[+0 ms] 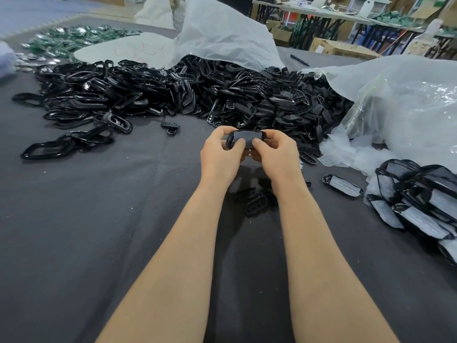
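Both hands hold one small black plastic shell (243, 139) above the dark cloth of the table (99, 231). My left hand (218, 154) grips its left end, thumb on top. My right hand (273, 154) pinches its right end, with the thumb pressed on the upper face. The shell's underside is hidden by my fingers. A big heap of glossy black frames (103, 92) lies at the back left. Beside it, a heap of black button pads (279, 102) spreads to the right.
Several assembled shells with grey film (420, 201) are stacked at the right, one single shell (342, 185) lying apart. A few loose pads (257, 201) lie between my forearms. White plastic bags (400, 102) rise at the back and right. Green circuit boards (74, 37) lie far left.
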Tool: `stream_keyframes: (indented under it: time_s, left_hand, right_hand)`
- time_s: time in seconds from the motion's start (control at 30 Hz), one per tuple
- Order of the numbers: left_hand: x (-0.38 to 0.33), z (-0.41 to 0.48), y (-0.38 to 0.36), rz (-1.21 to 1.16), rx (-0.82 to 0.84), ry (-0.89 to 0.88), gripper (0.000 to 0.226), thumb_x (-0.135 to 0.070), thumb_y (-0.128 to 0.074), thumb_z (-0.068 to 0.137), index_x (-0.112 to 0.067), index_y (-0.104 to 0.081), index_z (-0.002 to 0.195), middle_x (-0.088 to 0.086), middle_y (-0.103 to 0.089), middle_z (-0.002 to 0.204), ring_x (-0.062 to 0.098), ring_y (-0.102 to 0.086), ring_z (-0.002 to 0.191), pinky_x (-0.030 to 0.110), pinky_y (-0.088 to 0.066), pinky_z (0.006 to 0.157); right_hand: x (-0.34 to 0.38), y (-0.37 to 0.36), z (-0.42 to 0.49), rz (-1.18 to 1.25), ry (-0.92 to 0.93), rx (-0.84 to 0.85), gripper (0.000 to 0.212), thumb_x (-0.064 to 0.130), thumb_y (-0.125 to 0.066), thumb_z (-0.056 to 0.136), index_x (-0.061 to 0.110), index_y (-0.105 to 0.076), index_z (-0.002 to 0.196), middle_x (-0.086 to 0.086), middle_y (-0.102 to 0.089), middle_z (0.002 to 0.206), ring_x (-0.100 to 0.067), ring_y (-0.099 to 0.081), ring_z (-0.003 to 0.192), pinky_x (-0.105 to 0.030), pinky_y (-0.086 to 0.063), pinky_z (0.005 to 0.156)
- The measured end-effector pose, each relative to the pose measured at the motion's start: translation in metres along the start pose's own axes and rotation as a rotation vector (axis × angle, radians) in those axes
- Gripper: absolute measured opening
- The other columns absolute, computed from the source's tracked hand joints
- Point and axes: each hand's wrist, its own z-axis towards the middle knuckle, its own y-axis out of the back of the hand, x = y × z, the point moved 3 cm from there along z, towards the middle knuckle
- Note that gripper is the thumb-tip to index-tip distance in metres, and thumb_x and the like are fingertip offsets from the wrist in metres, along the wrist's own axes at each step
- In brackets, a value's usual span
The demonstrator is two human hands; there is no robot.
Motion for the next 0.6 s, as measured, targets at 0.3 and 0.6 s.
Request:
stream_keyframes:
  time_s: [0.3,0.6]
  left_hand:
    - [0.0016,0.0010,-0.0010,-0.042,0.006,-0.003,0.025,-0.007,-0.060,0.092,-0.031,-0.053,0.088,0.005,-0.071,0.085,0.008,-0.071,0.072,0.027,-0.058,0.077]
    - [0.0016,0.0013,-0.0015,-0.007,-0.002,-0.025,0.020,-0.007,-0.060,0.092,-0.026,-0.055,0.095,0.005,-0.070,0.093,0.015,-0.071,0.083,0.031,-0.059,0.080]
  right_hand:
    - [0.0016,-0.0038,-0.0030,-0.001,0.029,-0.014,0.010,0.007,-0.061,0.089,0.014,-0.058,0.096,-0.006,-0.068,0.092,-0.024,-0.067,0.092,-0.039,-0.054,0.088]
    - [-0.0004,-0.0040,-0.0015,0.047,-0.003,-0.012,0.013,0.006,-0.060,0.088,0.010,-0.059,0.101,0.000,-0.066,0.086,-0.013,-0.063,0.080,-0.030,-0.054,0.080]
